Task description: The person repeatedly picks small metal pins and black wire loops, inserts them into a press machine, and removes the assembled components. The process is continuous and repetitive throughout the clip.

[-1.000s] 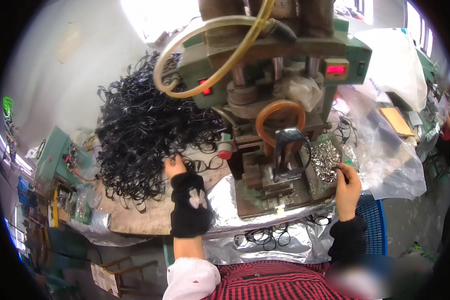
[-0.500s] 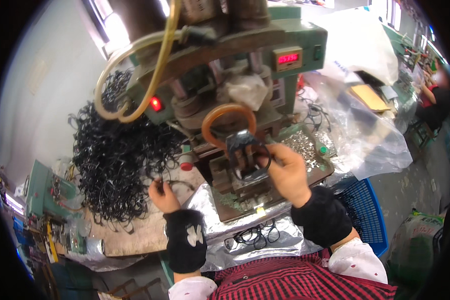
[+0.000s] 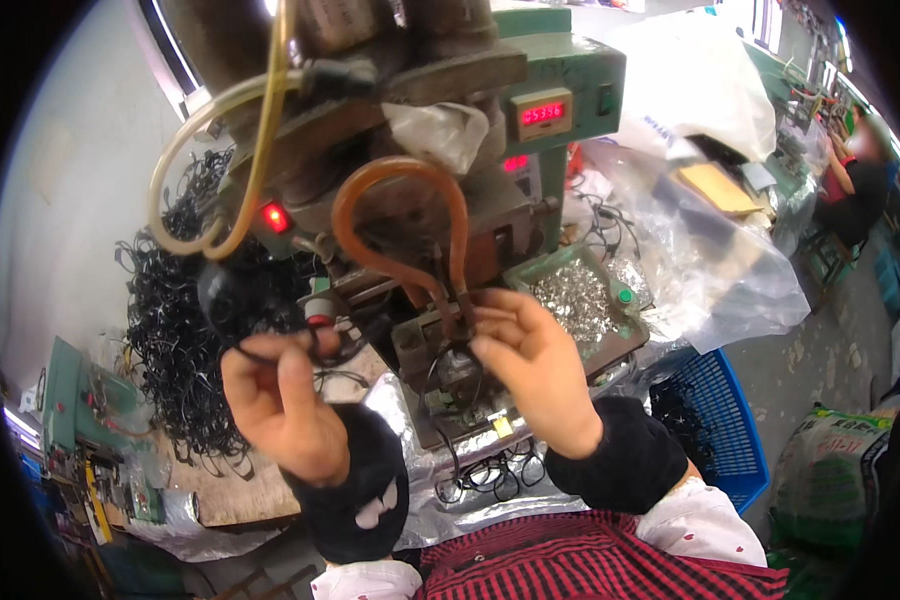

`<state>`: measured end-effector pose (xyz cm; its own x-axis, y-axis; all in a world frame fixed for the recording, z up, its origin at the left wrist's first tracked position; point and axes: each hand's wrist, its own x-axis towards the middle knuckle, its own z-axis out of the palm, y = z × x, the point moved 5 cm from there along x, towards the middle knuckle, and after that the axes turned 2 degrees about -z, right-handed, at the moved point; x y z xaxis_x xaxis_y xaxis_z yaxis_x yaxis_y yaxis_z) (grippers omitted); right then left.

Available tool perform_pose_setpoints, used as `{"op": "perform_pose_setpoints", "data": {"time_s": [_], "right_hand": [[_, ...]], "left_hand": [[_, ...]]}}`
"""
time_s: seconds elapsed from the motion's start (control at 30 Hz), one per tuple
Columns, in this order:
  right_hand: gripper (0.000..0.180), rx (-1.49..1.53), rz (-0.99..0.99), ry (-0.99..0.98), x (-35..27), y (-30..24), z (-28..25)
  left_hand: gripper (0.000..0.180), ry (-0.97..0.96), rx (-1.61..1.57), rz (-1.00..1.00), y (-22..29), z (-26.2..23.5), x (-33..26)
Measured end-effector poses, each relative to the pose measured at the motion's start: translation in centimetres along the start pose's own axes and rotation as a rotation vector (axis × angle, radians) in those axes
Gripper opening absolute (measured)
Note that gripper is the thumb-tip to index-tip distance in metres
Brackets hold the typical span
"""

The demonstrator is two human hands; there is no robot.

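My left hand is raised beside the dark pile, its fingers pinched on a black glasses frame that is partly blurred. At the press machine, my right hand reaches to the metal fixture under the orange tube loop. Its thumb and fingers close on the edge of a second black glasses frame, which sits at the fixture; the fingers and tube ends hide part of it. Several black glasses frames lie on the silver foil in front.
A large heap of black frames covers the bench at left. Metal scraps fill a green tray at right. A blue basket stands beside the bench, and clear plastic sheeting lies behind. Another person sits far right.
My left hand has risen from the heap with a black frame. My right hand has lowered its frame onto the fixture. The view has shifted slightly.
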<state>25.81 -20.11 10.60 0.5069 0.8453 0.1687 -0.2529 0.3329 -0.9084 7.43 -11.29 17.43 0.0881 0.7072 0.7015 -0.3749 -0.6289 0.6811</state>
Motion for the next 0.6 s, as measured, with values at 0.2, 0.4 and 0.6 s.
{"op": "perform_pose_setpoints", "data": {"time_s": [0.2,0.4,0.6], "right_hand": [[0.034,-0.82,-0.425,-0.05,2.2,-1.1,-4.6],[0.027,-1.539,-0.404,0.237,3.1,3.9,-13.0],[0.014,-1.409,-0.575,0.221,3.4,3.8,-13.7]], "left_hand": [[0.01,-0.214,0.03,-0.252,-1.3,4.3,-4.1],[0.013,-0.268,-0.049,-0.375,-1.7,6.2,-4.3],[0.013,-0.227,-0.143,-0.251,-0.6,6.0,-4.7]]}}
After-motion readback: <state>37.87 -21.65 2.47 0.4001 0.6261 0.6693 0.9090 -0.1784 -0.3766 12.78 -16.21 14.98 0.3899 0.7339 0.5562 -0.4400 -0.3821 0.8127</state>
